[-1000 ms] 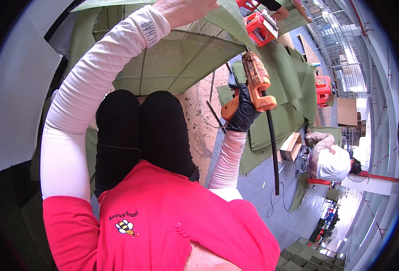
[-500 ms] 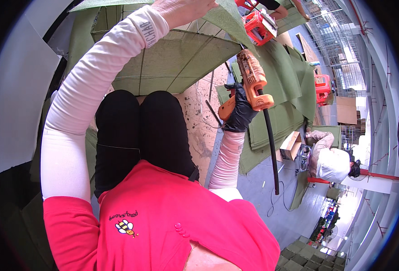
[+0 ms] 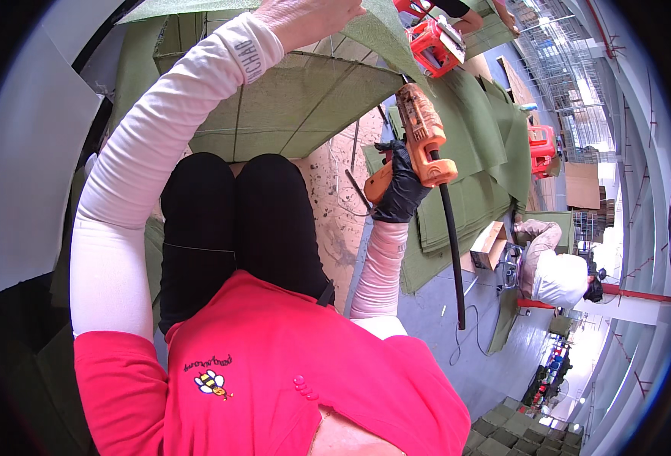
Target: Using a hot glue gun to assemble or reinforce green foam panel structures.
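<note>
My right hand (image 3: 402, 186), in a black glove, grips an orange hot glue gun (image 3: 425, 125) with brown stains on its body. A long black glue stick (image 3: 453, 254) trails from the gun's back end. The nozzle points up at the right-hand corner of a box-like wire frame covered in green fabric (image 3: 297, 106), close to its edge. Bare at the fingers, my left hand (image 3: 309, 19) is closed on the loose green fabric flap (image 3: 385, 38) over the frame's top. Its fingertips are partly cut off by the picture's upper edge.
Green fabric sheets (image 3: 464, 205) lie stacked on the floor to the right. Beyond are red stools (image 3: 434, 47), an open cardboard box (image 3: 489, 245) and a bent-over co-worker (image 3: 555, 266). Wire frames (image 3: 555, 61) pile up far right; a pale panel (image 3: 31, 167) stands left.
The glue gun and my right hand have shifted very slightly left along the fabric edge. My left hand stays almost where it was.
</note>
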Motion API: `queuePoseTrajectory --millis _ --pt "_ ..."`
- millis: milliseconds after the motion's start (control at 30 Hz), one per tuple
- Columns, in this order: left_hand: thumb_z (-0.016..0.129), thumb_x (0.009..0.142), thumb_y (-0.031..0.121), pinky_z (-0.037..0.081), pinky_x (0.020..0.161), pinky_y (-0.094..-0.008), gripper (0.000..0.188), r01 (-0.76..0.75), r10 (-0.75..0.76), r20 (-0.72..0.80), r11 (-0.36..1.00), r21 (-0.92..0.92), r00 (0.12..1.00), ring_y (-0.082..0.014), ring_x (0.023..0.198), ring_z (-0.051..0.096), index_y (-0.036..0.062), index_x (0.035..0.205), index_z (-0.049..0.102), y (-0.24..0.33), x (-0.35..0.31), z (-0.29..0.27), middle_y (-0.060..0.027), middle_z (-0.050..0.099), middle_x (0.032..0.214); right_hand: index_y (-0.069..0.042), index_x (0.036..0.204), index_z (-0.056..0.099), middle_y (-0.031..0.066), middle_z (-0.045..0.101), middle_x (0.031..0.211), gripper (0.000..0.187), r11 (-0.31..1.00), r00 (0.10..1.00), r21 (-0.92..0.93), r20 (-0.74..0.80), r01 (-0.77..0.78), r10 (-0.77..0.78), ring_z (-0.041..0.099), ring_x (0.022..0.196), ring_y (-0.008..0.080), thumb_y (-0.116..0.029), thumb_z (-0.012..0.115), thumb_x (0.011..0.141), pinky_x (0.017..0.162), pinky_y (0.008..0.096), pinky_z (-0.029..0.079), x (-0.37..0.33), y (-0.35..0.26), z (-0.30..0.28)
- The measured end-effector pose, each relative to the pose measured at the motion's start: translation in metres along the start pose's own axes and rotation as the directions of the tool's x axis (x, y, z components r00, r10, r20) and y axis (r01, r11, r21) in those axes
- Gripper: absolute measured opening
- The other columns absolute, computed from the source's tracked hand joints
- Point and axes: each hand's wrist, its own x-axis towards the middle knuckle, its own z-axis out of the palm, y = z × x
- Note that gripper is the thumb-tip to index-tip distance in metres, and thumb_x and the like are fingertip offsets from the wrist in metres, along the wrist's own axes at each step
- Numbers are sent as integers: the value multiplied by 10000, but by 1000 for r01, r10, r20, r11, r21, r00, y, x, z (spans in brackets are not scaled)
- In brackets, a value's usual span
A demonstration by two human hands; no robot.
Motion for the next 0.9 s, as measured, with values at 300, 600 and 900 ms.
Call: queuePoseTrajectory --millis 300,600,900 --pt "624 888 256 561 646 -437 270 -35 34 -61 999 -15 998 -337 730 709 40 749 707 11 3 -3 -175 687 732 39 1165 630 66 685 1091 346 1000 1000 -5 29 10 -10 655 955 155 12 754 844 859 306 526 -1 -5 0" --pt "623 888 247 559 649 -438 262 -30 29 -44 999 -26 999 -339 726 709 41 754 713 14 9 -9 -175 686 728 24 1196 594 59 648 1038 342 1000 998 22 60 -20 18 627 846 138 31 700 871 758 291 533 -13 -16 14" --pt "624 882 258 560 646 -440 270 -24 24 -52 1000 -2 998 -339 723 710 37 756 713 3 -4 -4 -181 688 732 41 1153 621 54 671 1070 338 997 998 52 34 -50 49 645 912 141 22 738 836 821 302 533 -7 -13 10"
